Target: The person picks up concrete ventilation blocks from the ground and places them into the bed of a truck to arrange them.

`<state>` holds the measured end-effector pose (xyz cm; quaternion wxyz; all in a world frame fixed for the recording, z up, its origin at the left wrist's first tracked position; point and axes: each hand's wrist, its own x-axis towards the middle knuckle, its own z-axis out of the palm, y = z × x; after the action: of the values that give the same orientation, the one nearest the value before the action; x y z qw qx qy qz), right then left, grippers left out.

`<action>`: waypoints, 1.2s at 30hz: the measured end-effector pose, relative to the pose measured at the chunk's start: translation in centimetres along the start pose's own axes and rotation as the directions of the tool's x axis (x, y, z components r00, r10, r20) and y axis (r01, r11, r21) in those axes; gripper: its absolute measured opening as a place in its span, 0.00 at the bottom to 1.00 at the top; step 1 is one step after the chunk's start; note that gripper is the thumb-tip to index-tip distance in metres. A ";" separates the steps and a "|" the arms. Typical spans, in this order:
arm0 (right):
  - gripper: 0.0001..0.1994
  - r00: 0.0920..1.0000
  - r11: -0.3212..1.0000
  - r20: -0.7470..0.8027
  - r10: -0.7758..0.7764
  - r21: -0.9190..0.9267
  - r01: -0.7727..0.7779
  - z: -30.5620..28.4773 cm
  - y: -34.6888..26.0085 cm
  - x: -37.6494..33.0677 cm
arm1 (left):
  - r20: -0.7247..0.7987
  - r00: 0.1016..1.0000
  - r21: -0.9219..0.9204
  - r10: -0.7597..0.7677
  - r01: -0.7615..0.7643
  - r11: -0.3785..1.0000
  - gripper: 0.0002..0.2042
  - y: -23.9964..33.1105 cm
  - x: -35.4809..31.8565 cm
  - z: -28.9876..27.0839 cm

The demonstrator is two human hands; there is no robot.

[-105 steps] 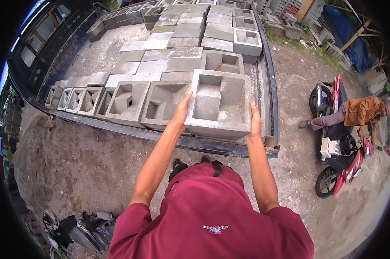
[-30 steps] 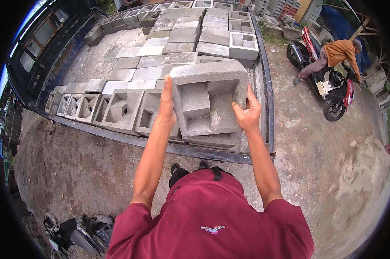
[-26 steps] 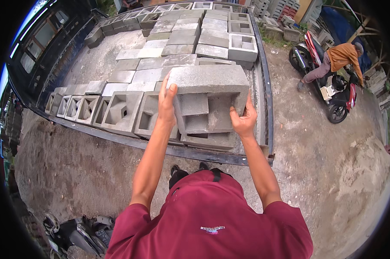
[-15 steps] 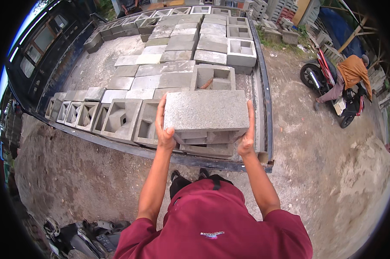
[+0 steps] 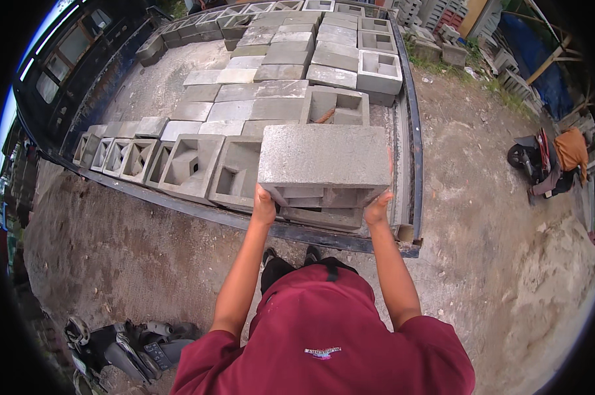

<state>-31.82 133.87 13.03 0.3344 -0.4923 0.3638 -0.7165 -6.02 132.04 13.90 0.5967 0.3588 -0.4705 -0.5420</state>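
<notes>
A grey concrete block [image 5: 324,155] is held between my two hands over the near right corner of the truck bed. My left hand [image 5: 264,205] is closed on its left end, and my right hand [image 5: 378,209] grips its right end. The block's hollow side faces me. Just below it, another hollow block [image 5: 324,218] lies at the bed's near edge, partly covered from view. A hollow block [image 5: 340,105] with a reddish-brown piece inside sits right behind the held one. To the left, a large hollow block [image 5: 235,174] stands in the near row.
Rows of grey blocks [image 5: 281,72] cover much of the bed, bounded by a dark metal rim [image 5: 411,131]. A parked motorbike [image 5: 136,352] stands at lower left. At right, a person in an orange top [image 5: 572,155] sits on a red motorbike [image 5: 541,158].
The held block has moved slightly up and right in the picture, and my fingers are now mostly hidden behind its ends. The rider and red motorbike have shifted to the right.
</notes>
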 end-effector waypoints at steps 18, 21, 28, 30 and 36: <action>0.44 0.987 0.981 -0.097 -0.131 -0.153 0.115 -3.9 7.1 -2.5 | -0.001 0.987 -0.005 0.162 -0.162 0.987 0.59 1.3 2.1 1.9; 0.44 0.996 0.986 -0.082 -0.023 -0.165 0.009 -0.4 2.2 0.1 | 0.021 0.985 -0.007 0.174 -0.174 0.985 0.58 4.2 2.9 1.6; 0.31 0.904 0.901 -0.057 0.423 -0.079 -0.426 13.5 -10.9 8.9 | 0.091 0.963 0.111 -0.254 0.244 0.963 0.39 16.1 9.5 -0.1; 0.31 0.839 0.836 0.022 0.544 -0.108 -0.539 14.4 -10.9 10.3 | 0.146 0.928 0.170 -0.344 0.319 0.932 0.37 17.1 10.7 -1.5; 0.35 0.766 0.762 0.075 0.639 -0.202 -0.615 16.1 -8.7 10.9 | 0.089 0.863 0.163 -0.497 0.480 0.862 0.35 14.1 13.0 -5.8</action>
<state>-20.73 126.11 29.55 0.5377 -0.4167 0.5413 -0.4942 3.52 120.93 27.67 0.3825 0.4705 -0.4371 -0.6643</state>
